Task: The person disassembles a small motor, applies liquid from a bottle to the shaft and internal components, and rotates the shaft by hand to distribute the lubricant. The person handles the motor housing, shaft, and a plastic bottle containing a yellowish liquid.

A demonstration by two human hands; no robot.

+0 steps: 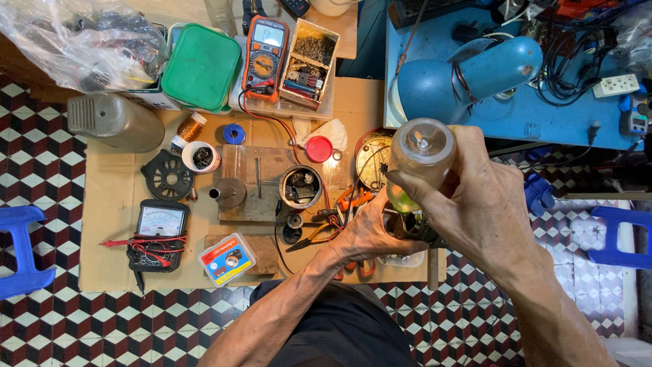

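Two hands meet over the right end of the cardboard sheet (102, 197) in the head view. I see my right hand (475, 204) closed around a clear plastic bottle (420, 153) (a little yellowish liquid inside), held up, its cap end facing the camera. My left hand (370, 234) is curled around a small dark part (414, 230) just below the bottle. Left of them lie orange-handled pliers (326, 231), an open metal can (301, 187) and an analogue meter (159, 224); farther off stands an orange multimeter (265, 58).
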